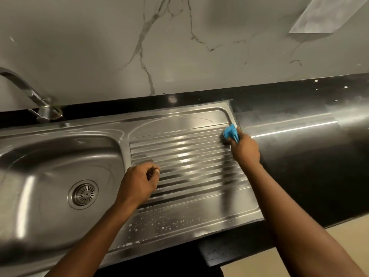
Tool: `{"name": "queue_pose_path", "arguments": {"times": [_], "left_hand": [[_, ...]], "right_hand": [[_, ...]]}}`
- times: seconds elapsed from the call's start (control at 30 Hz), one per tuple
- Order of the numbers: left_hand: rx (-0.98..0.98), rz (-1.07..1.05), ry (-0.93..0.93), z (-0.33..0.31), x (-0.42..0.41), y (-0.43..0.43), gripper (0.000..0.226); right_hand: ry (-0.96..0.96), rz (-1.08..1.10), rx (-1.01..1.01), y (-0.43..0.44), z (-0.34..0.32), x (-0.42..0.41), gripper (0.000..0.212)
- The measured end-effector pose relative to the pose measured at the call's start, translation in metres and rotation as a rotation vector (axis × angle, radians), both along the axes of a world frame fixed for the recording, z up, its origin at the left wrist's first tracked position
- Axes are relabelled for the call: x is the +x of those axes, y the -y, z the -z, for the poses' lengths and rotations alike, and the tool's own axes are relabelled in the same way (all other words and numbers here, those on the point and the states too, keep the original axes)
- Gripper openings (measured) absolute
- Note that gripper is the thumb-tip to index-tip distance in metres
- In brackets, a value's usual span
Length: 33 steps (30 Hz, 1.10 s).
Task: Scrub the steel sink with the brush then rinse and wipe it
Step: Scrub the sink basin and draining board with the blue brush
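The scrubbing looks well under way but not finished. The right hand has its fingers wrapped round the blue brush and presses it down at the far right corner of the drainboard, right against the raised edge of the steel sink. The left hand rests on the ribs at the left end of the drainboard, beside the basin, with its fingers curled into a loose fist and nothing in them that I can see.

Soap bubbles speckle the near flat strip of the drainboard and cling along a few ribs, so I judge that this part has been worked over. The rinse and the wipe are both still to come. No water runs from the tap at the far left.

The basin holds only its drain strainer, with no pooled water or suds showing in it. The black worktop to the right is streaked with a pale smear.
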<state>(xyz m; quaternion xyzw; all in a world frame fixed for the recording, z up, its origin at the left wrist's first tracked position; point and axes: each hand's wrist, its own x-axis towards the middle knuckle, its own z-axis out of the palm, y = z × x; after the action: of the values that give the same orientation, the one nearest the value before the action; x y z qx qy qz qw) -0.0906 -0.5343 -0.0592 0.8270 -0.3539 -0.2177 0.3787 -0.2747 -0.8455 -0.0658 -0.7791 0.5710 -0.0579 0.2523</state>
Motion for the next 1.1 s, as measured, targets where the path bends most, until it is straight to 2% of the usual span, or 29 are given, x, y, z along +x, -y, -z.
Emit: {"name": "queue_pose_path", "arguments": {"times": [0.13,0.3,0.4,0.5,0.83,0.93,1.1], "left_hand": [[0.016,-0.038,0.028,-0.001,0.004,-0.011,0.011],[0.038,-0.034,0.036,0.0,0.001,-0.013,0.012],[0.033,-0.02,0.021,-0.001,-0.001,-0.006,0.012],[0.012,0.006,0.015,-0.001,-0.003,0.001,0.012],[0.011,0.033,-0.007,0.006,-0.009,0.019,0.012],[0.029,0.035,-0.009,0.008,-0.009,0.024,0.011],[0.038,0.005,-0.002,0.005,-0.004,0.026,0.012]], "right_hand": [[0.027,-0.051,0.049,0.005,0.001,0.028,0.049],[0.186,-0.196,0.085,-0.075,0.012,0.049,0.052],[0.143,-0.349,0.079,-0.131,0.018,0.059,0.057],[0.081,-0.414,0.073,-0.145,0.015,0.047,0.06],[-0.043,-0.082,-0.037,-0.025,-0.004,-0.046,0.059],[-0.062,-0.059,-0.042,-0.007,0.004,-0.034,0.059],[0.014,-0.095,-0.052,0.029,0.008,0.018,0.058]]}}
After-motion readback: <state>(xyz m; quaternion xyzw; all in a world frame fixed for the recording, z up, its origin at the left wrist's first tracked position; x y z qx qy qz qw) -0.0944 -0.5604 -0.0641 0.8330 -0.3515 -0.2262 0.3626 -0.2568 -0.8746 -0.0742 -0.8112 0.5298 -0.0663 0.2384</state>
